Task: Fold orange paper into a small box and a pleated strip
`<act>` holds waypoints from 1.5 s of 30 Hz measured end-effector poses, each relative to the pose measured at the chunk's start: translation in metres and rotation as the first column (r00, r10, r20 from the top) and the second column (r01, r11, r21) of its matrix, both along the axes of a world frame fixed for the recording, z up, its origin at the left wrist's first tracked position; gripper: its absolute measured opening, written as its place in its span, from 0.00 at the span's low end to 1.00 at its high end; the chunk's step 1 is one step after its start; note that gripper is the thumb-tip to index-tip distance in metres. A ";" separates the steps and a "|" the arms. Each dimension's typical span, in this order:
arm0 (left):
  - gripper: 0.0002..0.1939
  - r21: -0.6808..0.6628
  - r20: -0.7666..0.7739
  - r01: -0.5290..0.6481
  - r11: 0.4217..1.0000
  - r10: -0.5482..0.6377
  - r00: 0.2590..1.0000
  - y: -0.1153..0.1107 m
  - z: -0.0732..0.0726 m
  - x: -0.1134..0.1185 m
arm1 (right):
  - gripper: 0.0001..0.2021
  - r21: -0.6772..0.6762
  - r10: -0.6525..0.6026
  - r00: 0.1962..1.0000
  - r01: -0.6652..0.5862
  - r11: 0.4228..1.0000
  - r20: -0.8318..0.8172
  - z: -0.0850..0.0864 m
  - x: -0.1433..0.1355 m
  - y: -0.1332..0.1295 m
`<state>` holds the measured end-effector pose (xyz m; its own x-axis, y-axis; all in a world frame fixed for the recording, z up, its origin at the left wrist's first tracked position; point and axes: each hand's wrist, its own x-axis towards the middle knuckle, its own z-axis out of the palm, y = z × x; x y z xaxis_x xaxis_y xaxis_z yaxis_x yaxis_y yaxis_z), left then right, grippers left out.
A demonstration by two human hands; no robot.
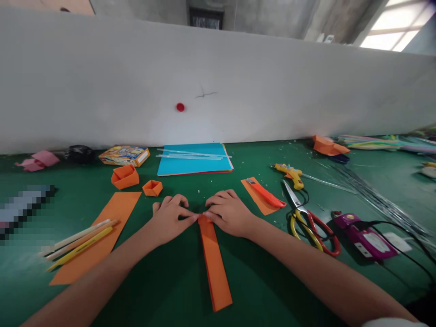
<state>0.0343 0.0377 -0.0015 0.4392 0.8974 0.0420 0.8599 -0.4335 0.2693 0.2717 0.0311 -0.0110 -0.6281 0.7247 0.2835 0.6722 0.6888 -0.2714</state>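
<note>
Bare forearms reach in over a green table — left hand and right hand equally near, fingertips pinched narrow on the far end of an orange paper strip, its length slanting toward the camera, slightly rightward.

Green tabletop up front, white partition right behind it, grey wall beyond, daylight glowing through the window far right.
</note>
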 end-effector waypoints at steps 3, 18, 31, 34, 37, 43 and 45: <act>0.15 0.038 0.027 0.035 0.999 -0.036 0.999 0.004 -0.003 -0.007 | 0.14 0.002 -0.020 1.000 0.020 1.000 -0.007 -0.001 -0.001 0.000; 0.17 0.200 0.009 0.047 0.979 -0.050 0.999 -0.019 -0.013 0.015 | 0.11 0.006 -0.045 0.999 0.045 0.999 0.024 -0.012 -0.003 -0.002; 0.14 0.189 0.017 0.085 0.978 -0.090 0.996 -0.020 -0.018 0.014 | 0.04 -0.256 -0.131 0.972 0.079 0.963 -0.196 -0.005 -0.001 -0.004; 0.12 0.260 0.075 0.087 0.962 -0.110 0.991 -0.025 -0.014 0.018 | 0.04 -0.418 -0.163 0.919 -0.002 0.908 -0.358 0.002 0.001 -0.002; 0.20 0.304 0.195 0.026 0.952 -0.089 0.977 -0.029 -0.009 0.020 | 0.04 -0.335 -0.139 0.845 -0.050 0.941 -0.517 0.012 0.005 0.000; 0.11 0.259 0.439 0.049 0.965 -0.163 0.883 -0.026 0.000 0.020 | 0.05 0.088 0.038 0.731 0.030 0.996 -0.682 0.023 0.013 -0.004; 0.09 0.270 0.501 0.042 0.962 -0.178 0.847 -0.025 0.006 0.021 | 0.07 0.254 0.184 0.727 -0.014 0.967 -0.662 0.026 0.013 -0.009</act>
